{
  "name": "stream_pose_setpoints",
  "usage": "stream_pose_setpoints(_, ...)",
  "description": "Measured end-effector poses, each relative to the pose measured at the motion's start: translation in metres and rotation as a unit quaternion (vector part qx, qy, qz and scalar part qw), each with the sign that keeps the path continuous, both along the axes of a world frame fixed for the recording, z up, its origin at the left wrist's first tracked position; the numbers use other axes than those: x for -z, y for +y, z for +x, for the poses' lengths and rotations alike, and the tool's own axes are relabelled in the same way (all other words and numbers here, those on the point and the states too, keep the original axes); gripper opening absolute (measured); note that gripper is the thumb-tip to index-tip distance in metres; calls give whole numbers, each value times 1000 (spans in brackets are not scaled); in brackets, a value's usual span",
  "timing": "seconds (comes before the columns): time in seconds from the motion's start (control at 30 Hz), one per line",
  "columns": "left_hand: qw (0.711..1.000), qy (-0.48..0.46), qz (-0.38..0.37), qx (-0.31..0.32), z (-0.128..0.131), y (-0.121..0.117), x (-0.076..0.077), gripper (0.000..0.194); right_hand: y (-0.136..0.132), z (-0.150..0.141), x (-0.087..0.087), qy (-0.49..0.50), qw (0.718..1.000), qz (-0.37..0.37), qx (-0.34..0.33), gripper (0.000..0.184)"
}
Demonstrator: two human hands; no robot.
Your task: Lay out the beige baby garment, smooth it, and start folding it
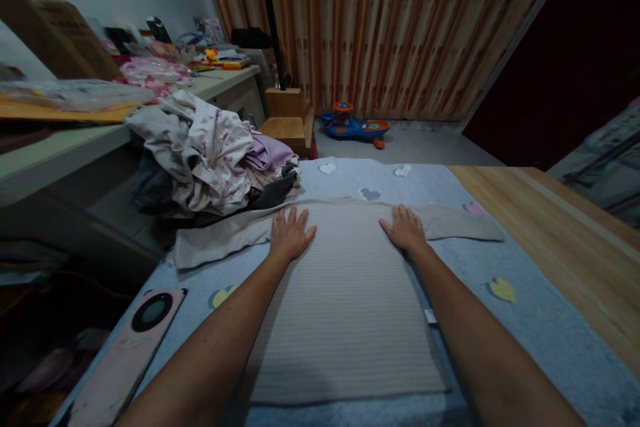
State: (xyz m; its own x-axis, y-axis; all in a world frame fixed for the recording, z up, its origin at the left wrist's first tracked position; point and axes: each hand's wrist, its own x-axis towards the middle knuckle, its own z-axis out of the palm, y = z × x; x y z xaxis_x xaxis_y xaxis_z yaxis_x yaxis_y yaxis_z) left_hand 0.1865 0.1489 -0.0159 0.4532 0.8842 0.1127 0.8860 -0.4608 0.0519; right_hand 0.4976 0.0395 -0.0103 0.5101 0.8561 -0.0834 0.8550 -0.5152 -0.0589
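Note:
A beige ribbed sweater (pixel 345 293) lies flat on a light blue blanket (pixel 525 327) with heart patches, its sleeves stretched out to both sides. My left hand (pixel 291 235) rests flat on the sweater near its left shoulder, fingers spread. On the right shoulder area my right hand (pixel 406 228) lies flat too, fingers out. Neither hand holds anything.
A heap of crumpled clothes (pixel 210 153) sits at the blanket's far left. A pink phone (pixel 130 340) lies face down at the near left. Bare wooden surface (pixel 565 240) runs along the right. A cluttered desk (pixel 125 87), a wooden box (pixel 287 121) and a blue ride-on toy (pixel 355 125) stand beyond.

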Motion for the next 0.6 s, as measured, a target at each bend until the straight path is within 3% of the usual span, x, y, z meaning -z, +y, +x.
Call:
stream_pose_setpoints(0.17,1000,-1,2,-2,0,0,0,66,8,-18,-4,-17,999,41,19,79)
stream_pose_setpoints(0.37,1000,0,4,2,0,0,0,65,19,-48,0,20,993,52,-109,70)
stream_pose_setpoints(0.6,1000,-3,5,-2,0,1,2,66,11,-33,2,11,999,18,-30,70)
